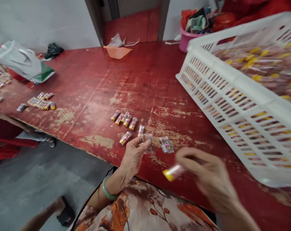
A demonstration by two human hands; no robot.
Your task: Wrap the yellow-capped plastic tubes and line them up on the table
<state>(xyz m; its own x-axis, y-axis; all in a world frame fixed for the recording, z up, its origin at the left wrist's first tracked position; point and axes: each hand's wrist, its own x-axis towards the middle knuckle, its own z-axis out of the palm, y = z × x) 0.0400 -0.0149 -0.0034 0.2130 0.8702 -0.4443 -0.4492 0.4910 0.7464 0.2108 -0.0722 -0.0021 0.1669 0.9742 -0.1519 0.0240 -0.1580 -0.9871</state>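
Between its thumb and fingers, my left hand (132,158) pinches a small clear printed packet (149,148) above the red tabletop (92,77). My right hand (206,171), smeared by motion, grips a small clear-wrapped stick with a yellow end (170,174) near the table's front edge. A flat printed packet (166,144) lies between the two hands. Beyond my left hand, several wrapped sticks with yellow ends (127,120) lie in a loose group. One more wrapped stick (125,138) rests just left of my fingers.
A white slatted crate (227,70), filled with yellow-ended pieces, stands at the right. Behind it is a pink bucket (184,40). An orange scoop-like container (118,52) sits at the back. Farther left are more wrapped sticks (41,102), a white bag (22,61) and another person's arm (13,120).
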